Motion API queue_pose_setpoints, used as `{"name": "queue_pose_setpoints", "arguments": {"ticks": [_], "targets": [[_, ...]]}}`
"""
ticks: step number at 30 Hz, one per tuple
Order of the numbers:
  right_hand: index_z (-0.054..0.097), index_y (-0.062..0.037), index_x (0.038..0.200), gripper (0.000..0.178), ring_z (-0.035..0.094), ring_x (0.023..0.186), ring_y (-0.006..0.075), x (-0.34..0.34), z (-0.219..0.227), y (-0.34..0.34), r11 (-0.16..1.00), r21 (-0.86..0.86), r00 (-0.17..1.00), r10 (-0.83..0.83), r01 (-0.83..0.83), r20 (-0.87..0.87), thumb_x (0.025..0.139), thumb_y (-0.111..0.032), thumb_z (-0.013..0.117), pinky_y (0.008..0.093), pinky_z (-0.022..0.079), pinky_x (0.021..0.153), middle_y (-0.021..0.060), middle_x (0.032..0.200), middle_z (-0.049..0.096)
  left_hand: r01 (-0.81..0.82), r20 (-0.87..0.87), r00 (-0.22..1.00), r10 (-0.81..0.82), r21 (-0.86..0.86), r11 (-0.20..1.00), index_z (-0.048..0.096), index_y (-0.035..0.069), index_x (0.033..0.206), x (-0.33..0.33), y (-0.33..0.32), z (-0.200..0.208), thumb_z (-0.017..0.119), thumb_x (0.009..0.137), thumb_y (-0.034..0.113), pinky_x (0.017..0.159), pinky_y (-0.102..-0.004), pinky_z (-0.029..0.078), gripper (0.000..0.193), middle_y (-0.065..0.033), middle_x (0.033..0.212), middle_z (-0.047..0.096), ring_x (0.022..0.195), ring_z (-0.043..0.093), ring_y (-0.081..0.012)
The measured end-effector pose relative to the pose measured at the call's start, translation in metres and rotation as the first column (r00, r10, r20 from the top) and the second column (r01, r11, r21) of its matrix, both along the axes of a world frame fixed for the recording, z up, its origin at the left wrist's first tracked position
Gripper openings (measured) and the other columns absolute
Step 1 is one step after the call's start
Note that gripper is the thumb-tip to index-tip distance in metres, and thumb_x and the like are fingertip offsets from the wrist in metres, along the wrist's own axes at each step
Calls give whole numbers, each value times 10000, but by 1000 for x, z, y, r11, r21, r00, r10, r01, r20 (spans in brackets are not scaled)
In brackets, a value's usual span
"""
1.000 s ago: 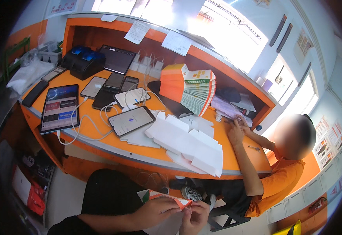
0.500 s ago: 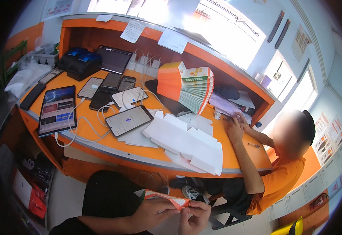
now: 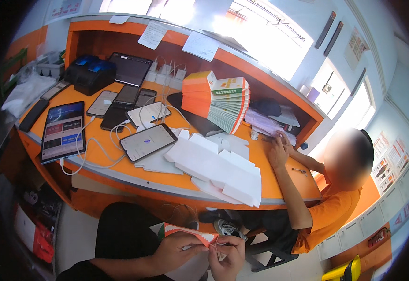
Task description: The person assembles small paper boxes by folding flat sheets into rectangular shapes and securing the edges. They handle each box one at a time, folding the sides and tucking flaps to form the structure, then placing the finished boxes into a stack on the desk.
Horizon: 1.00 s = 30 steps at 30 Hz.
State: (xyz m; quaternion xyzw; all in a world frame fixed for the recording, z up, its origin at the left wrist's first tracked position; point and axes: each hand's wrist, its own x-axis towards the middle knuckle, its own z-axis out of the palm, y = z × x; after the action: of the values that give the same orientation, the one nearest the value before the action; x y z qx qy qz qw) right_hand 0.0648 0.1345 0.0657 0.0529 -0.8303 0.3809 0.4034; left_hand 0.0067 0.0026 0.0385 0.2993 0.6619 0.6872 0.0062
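Left hand (image 3: pixel 178 252) and right hand (image 3: pixel 228 255) pinch a folded orange-and-white carton (image 3: pixel 188 230) below the front edge of the desk (image 3: pixel 260 152) — white carton blanks (image 3: pixel 214 161) overlap that edge, a smartphone (image 3: pixel 148 142) to their left, fanned cartons (image 3: pixel 228 105) behind.

At mid-frame, the bench (image 3: pixel 303 187) is blocked by white cartons (image 3: pixel 223 173), a narrow gap being left before a co-worker's forearm (image 3: pixel 290 193).
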Motion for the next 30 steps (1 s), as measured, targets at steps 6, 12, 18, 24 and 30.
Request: {"name": "queue_pose_setpoints", "arguments": {"ticks": [6,12,18,24,30], "targets": [[637,-16,861,125,586,926,286,5,6,12,987,-73,982,151,-143,118,773,-62,713,346,453,818,146,994,605,-22,-46,999,22,-7,1000,681,37,950,-4,0,-5,720,808,119,710,-282,501,169,-96,913,681,822,658,-190],[661,-19,885,135,585,978,281,8,-9,19,929,-319,960,244,-191,137,795,-103,716,369,443,853,149,1056,607,-10,-30,1000,10,10,1000,673,24,975,-1,3,-9,722,809,116,714,-287,513,197,-104,918,682,820,668,-191],[645,-23,829,106,580,979,277,10,0,16,962,-223,971,190,-156,143,779,-75,722,363,442,844,153,1040,603,-22,-110,994,17,-39,999,673,32,992,-2,2,-5,707,814,111,707,-313,510,198,-115,908,676,810,662,-225],[637,-19,830,127,574,938,269,9,-3,13,968,-186,976,188,-166,106,757,-57,733,361,443,827,146,1014,593,2,-107,994,-6,-32,999,659,34,1019,-4,3,-10,697,817,120,688,-327,504,223,-121,898,666,798,655,-236],[620,-13,839,130,570,927,270,8,-7,11,960,-229,969,197,-160,149,773,-51,725,346,448,816,143,1009,585,44,-48,998,-49,-109,993,652,29,980,-5,0,-11,698,830,137,630,-290,480,191,-101,854,650,728,627,-184]]}}
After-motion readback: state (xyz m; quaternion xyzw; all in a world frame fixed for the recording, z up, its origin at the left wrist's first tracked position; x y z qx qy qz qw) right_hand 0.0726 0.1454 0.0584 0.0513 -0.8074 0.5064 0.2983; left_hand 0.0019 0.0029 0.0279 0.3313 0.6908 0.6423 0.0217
